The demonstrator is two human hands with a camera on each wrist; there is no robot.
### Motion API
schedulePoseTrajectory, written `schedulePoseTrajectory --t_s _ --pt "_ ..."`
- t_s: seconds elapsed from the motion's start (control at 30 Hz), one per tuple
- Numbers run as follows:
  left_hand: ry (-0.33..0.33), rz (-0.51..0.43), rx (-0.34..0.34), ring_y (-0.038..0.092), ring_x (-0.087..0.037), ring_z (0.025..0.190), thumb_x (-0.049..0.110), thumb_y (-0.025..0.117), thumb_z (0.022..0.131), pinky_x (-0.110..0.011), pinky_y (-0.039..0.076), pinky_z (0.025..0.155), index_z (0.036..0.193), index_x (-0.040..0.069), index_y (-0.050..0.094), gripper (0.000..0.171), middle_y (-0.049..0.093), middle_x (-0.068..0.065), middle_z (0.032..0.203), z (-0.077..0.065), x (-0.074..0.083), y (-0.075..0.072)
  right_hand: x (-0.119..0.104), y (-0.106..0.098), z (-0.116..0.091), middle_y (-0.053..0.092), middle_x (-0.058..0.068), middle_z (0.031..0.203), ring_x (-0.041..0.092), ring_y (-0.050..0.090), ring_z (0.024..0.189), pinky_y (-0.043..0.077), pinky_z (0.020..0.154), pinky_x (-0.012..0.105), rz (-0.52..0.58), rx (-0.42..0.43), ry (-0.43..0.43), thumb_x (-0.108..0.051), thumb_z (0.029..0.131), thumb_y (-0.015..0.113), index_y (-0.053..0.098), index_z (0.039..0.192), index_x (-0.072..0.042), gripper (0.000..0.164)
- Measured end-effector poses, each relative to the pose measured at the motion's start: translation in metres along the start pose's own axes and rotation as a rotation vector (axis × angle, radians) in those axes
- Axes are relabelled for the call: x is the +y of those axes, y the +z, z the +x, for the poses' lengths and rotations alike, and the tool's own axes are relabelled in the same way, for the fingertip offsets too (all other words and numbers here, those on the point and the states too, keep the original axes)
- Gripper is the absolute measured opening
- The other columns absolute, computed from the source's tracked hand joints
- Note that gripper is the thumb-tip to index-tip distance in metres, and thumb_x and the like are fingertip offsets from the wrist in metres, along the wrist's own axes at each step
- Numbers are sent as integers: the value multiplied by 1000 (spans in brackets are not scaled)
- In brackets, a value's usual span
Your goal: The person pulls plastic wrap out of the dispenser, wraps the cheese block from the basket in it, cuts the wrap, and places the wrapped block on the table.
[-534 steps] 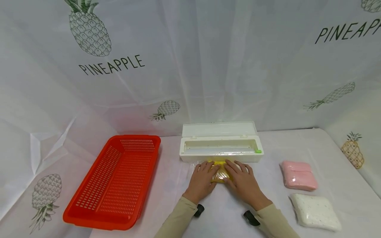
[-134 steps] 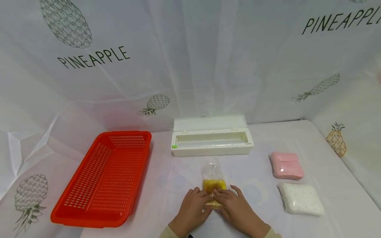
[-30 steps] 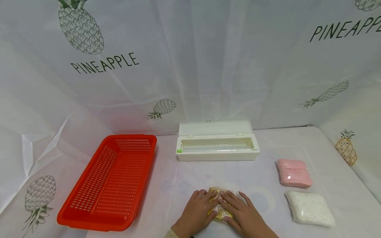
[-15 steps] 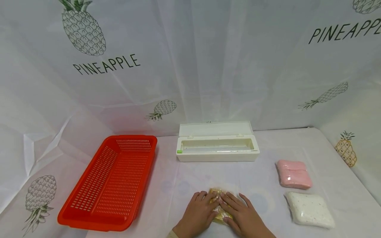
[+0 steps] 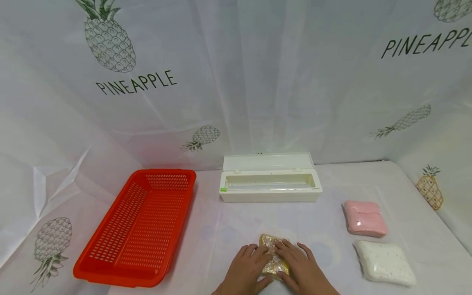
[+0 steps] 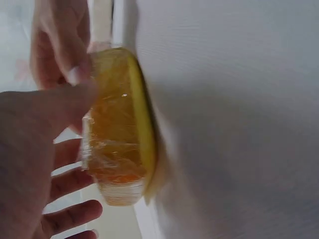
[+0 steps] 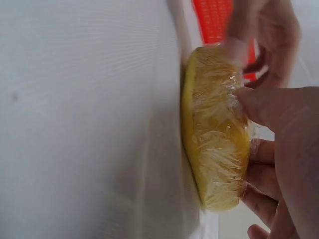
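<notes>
A flat yellow block wrapped in crinkled cling film lies on the white cloth near the front. My left hand touches its left side, fingers extended and thumb at the wrapped surface. From the right, my right hand rests its fairly straight fingers on the block's top, thumb along the near edge. Wrinkled film covers the block's side in the right wrist view, with the thumb pressed to it. Behind it stands a white cling film dispenser, lid raised, its green slider at the left end.
A red perforated basket stands at the left. To the right lie a pink film-wrapped bundle and a white speckled film-wrapped bundle. A pineapple-print curtain hangs behind the table.
The block has come from the dispenser's front edge toward me, its trailing film now folded over it. The slider has gone from right to left. Lately my fingers have shifted slightly on the block.
</notes>
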State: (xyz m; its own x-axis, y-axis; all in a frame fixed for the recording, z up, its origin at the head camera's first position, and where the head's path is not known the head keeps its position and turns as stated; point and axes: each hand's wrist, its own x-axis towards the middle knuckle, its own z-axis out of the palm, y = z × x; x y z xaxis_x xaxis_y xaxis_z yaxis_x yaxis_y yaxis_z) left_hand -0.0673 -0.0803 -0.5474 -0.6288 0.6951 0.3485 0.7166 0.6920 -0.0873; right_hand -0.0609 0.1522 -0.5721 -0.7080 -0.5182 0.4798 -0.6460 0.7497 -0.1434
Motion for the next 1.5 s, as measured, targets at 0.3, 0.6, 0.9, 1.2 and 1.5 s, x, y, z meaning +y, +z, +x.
schedulePoseTrajectory --t_s 0.3,0.6,0.9,1.2,1.5 --pt "-15 -61 58 60 -9 106 48 89 80 -28 50 92 116 28 76 43 70 12 128 -3 -2 8 11 -8 5 57 11 149 19 53 137 45 95 45 307 116 104 9 83 69 69 135 -16 58" --pt "-163 -387 4 58 -6 107 32 80 94 -29 48 92 129 23 75 36 72 12 130 -3 -6 6 18 -8 2 67 -6 133 17 62 124 43 107 18 446 84 255 4 85 81 64 138 -19 60" --pt "-507 -1168 -244 57 -5 110 39 44 114 -29 51 93 140 6 61 46 67 2 123 3 -11 4 13 -33 18 66 -9 108 2 59 97 54 89 28 696 -28 662 -14 103 67 69 129 -12 25" --pt "-833 -1074 -68 49 -10 104 12 57 107 -29 46 89 141 12 48 35 55 1 131 17 0 17 9 -27 21 64 0 109 14 61 99 56 89 30 644 -76 785 -18 99 75 62 135 -6 39" --pt "-880 -930 -47 47 -12 105 5 65 100 -32 45 90 138 11 58 39 56 5 124 19 -1 18 0 -19 10 65 8 136 29 61 124 51 107 52 546 -184 698 -22 78 94 56 147 -6 80"
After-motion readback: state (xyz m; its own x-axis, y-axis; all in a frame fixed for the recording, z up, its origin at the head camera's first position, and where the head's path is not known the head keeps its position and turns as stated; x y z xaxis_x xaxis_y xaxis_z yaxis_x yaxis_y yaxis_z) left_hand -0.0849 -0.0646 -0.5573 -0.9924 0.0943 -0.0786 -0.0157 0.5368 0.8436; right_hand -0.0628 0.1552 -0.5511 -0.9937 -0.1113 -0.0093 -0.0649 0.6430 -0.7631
